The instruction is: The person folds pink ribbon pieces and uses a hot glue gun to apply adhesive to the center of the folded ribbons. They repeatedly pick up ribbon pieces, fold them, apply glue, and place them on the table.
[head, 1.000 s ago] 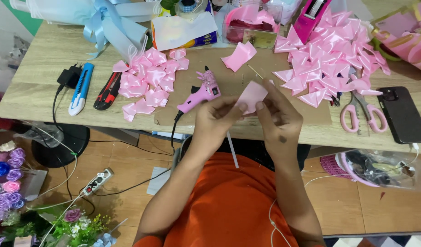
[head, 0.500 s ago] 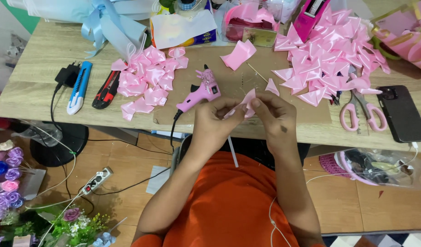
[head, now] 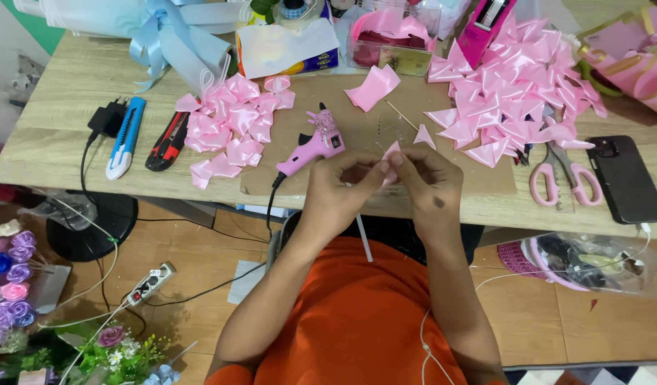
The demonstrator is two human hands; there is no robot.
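Over the pale wooden table, beside the pink plastic glue gun, left hand and right hand pinch a small pink folded satin ribbon piece; tiled floor below.

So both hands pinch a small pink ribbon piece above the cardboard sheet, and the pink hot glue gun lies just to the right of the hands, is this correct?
Not quite: in the head view the pink hot glue gun lies just left of the hands, not right. The left hand and right hand do pinch the small pink ribbon piece above the cardboard sheet.

The person is wearing a bright orange short-sleeved top, the sleeves ending high near the shoulders and leaving both forearms bare; the left hand and right hand are showing no rings or gloves
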